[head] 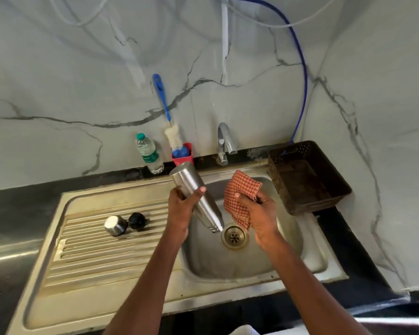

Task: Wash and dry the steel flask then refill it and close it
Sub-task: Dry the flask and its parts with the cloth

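Note:
My left hand (pixel 183 209) grips the steel flask (pixel 191 183) around its middle, over the sink bowl (pixel 271 257). The flask is tilted, base up toward the wall and open mouth pointing down near the drain (pixel 235 236). My right hand (pixel 259 213) holds an orange checked cloth (pixel 240 189) just right of the flask, not touching it. On the ribbed drainboard (pixel 94 252) to the left lie the steel cup lid (pixel 115 225) and the black stopper (pixel 137 221), side by side.
A chrome tap (pixel 224 141) stands behind the bowl. A plastic water bottle (pixel 149 153) and a red holder (pixel 183 157) with a blue-handled bottle brush (pixel 163 105) stand by the wall. A dark perforated basket (pixel 307 177) sits right of the sink.

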A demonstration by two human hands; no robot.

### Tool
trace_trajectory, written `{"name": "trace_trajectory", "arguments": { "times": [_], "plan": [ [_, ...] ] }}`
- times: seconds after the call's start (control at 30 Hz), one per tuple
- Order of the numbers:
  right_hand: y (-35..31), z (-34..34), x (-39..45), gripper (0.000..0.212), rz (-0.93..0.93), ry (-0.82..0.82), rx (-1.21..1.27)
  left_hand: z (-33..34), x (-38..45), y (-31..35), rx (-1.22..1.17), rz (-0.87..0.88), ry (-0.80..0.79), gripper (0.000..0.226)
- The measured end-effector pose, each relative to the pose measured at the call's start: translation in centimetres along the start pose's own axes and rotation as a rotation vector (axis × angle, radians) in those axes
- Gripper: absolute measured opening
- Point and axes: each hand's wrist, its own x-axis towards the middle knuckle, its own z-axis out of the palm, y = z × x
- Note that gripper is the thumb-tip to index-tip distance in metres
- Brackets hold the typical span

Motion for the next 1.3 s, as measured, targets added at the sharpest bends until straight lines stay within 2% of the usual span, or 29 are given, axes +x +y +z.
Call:
{"name": "trace_trajectory", "arguments": {
  "times": [0.1, 0.2, 0.27, 0.33, 0.4, 0.43, 0.53, 0.67, 0.8, 0.93, 1.03, 1.1, 1.17, 1.3],
  "plan": [
    [-0.3, 0.7, -0.8, 0.027, -0.095, -0.143, -0.006, -0.6, 0.1, -0.3, -0.232, -0.152, 0.001, 0.069],
    [0.8, 2.6, -2.3, 0.029, -0.306, -0.425, -0.107, -1.5, 0.4, -0.5, -0.471, -0.322, -0.123, 0.084],
    [2.5, 4.1, -3.2, 0.043, -0.350, -0.571, -0.195, -2.2, 0.7, -0.8, -0.543, -0.422, -0.161, 0.091],
    [3.7, 6.0, -3.8, 0.063, -0.473, -0.620, -0.407, -3.1, 1.0, -0.8, -0.632, -0.504, -0.210, 0.081],
    [3.8, 8.0, -4.0, 0.070, -0.653, -0.610, -0.729, -4.0, 0.8, -0.2, -0.684, -0.505, -0.237, 0.069],
    [3.4, 8.9, -3.9, 0.072, -0.678, -0.597, -0.852, -4.2, 0.5, 0.1, -0.685, -0.492, -0.243, 0.061],
    [1.5, 12.4, -2.8, 0.081, -0.568, -0.526, -1.007, -4.9, -0.1, 0.5, -0.629, -0.442, -0.256, 0.046],
    [-0.1, 14.9, -1.5, 0.078, -0.472, -0.496, -0.988, -6.1, -0.1, 1.2, -0.558, -0.434, -0.295, 0.049],
    [2.4, 13.6, -5.1, 0.079, -0.570, -0.570, -0.979, -7.7, 0.9, 2.1, -0.602, -0.425, -0.238, 0.048],
    [4.8, 12.9, -7.6, 0.082, -0.581, -0.591, -0.912, -8.8, 1.8, 1.2, -0.616, -0.477, -0.259, 0.066],
    [3.8, 14.7, -5.3, 0.088, -0.520, -0.470, -0.944, -8.3, 0.9, 0.5, -0.513, -0.403, -0.322, 0.047],
    [1.9, 16.0, -3.1, 0.086, -0.482, -0.373, -0.905, -7.6, -0.1, 1.0, -0.454, -0.386, -0.384, 0.048],
    [0.3, 16.9, -1.7, 0.078, -0.450, -0.326, -0.818, -7.4, -0.1, 1.1, -0.444, -0.381, -0.378, 0.054],
    [0.9, 16.2, -4.6, 0.080, -0.517, -0.440, -0.848, -8.0, 0.4, 2.4, -0.518, -0.340, -0.374, 0.050]
  ]
}}
